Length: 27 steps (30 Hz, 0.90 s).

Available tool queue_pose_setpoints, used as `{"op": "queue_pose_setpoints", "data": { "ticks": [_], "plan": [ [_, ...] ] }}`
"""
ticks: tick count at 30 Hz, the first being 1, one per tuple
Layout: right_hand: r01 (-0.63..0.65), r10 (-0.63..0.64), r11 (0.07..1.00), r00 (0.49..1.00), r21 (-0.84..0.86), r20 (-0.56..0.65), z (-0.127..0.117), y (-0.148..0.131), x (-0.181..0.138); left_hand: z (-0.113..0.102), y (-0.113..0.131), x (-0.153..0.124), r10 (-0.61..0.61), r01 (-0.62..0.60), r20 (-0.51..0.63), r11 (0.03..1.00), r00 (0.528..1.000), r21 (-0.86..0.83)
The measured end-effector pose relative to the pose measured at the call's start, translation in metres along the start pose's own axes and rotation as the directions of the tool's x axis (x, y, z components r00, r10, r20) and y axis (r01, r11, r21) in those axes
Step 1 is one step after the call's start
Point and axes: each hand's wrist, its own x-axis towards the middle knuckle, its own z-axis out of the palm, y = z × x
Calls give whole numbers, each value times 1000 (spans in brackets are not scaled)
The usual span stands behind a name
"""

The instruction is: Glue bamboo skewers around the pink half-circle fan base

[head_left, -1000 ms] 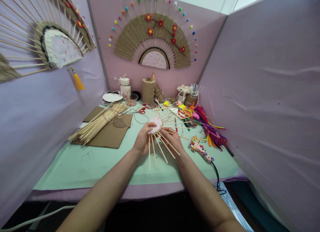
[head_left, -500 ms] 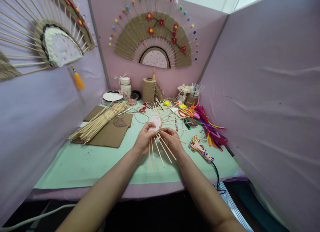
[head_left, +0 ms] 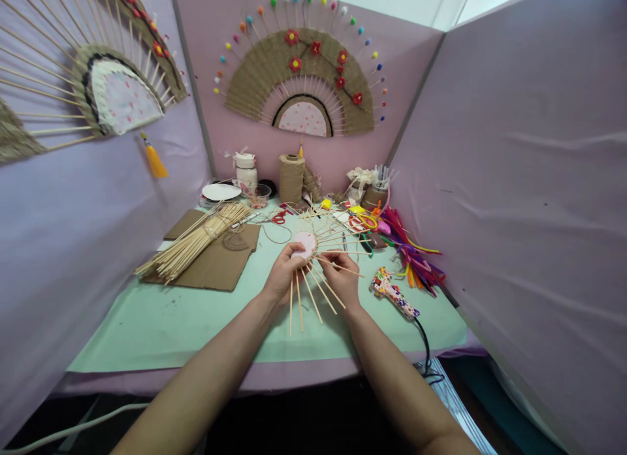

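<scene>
My left hand [head_left: 283, 272] is closed on the near left edge of a small round disc [head_left: 305, 243] covered in pale pink fabric with red spots, its thumb lying on top. Thin wooden sticks [head_left: 313, 296] fan out from the disc's rim towards me, to the right and to the back. Close by the rim on the right, my right hand [head_left: 341, 277] has its fingers pinched together among the sticks, one of which crosses over it. What lies between those fingertips is too small to make out. A loose strand of twine [head_left: 267, 234] trails on the table left of the disc.
A bundle of sticks [head_left: 200, 239] lies on cardboard [head_left: 230, 269] at left. Red scissors [head_left: 280, 217] and a twine spool [head_left: 291, 179] stand behind. To the right are a patterned glue gun [head_left: 394, 292] with a black cord and coloured pipe cleaners [head_left: 411, 252].
My right hand has shifted slightly, its fingers coming up beside the rim. My left hand keeps its hold on the disc, and the sticks have barely moved.
</scene>
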Motion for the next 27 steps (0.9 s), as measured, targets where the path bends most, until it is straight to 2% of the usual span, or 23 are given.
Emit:
{"op": "queue_pose_setpoints", "data": {
  "ticks": [3, 5, 8, 13, 15, 18, 21, 24, 27],
  "plan": [
    [-11, 11, 1000, 999, 12, -34, 2, 0, -2, 0, -1, -1, -9, 9, -5, 1000, 1000, 18],
    [-112, 112, 989, 994, 98, 1, 3, 1, 0, -1, -1, -1, 1, -1, -18, 999, 1000, 51],
    [-301, 277, 925, 952, 232, 133, 0, 0, 6, -5, 2, 2, 95, -84, -54, 980, 994, 182],
    [-458, 360, 834, 874, 308, 325, -28, -13, 17, -14, 15, 11, 259, -217, -97, 923, 961, 319],
    [-469, 373, 834, 867, 289, 330, -43, -19, 18, -18, 20, 14, 287, -232, -122, 911, 950, 340],
    [-356, 310, 906, 926, 227, 216, -59, -25, 19, -23, 24, 16, 301, -229, -146, 899, 942, 373],
    [-120, 108, 985, 990, 126, 94, -62, -29, 20, -24, 26, 15, 283, -216, -133, 901, 950, 375],
    [91, -91, 996, 996, -25, -5, -59, -30, 22, -22, 27, 14, 243, -186, -111, 908, 964, 375],
    [139, -147, 984, 986, -108, -77, -56, -24, 23, -19, 29, 12, 182, -130, -112, 923, 977, 363]
  ]
}}
